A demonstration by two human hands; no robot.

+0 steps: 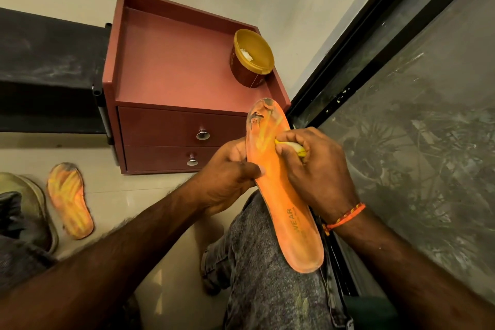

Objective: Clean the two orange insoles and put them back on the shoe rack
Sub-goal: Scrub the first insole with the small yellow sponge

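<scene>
One orange insole [284,195] lies slanted over my knee, its dirty, worn toe end pointing up toward the cabinet. My left hand [227,177] grips its left edge, thumb on the top face. My right hand [313,166] holds a small yellow cloth [292,145] and presses it against the insole's upper half. The second orange insole [70,199] lies flat on the floor at the left, streaked yellow, dark at its toe.
A red two-drawer cabinet [171,67] stands ahead with an open yellow-rimmed tub [251,57] on top. The black shoe rack [48,69] is at the left. A shoe [29,209] lies beside the floor insole. A dark glass door [417,94] runs along the right.
</scene>
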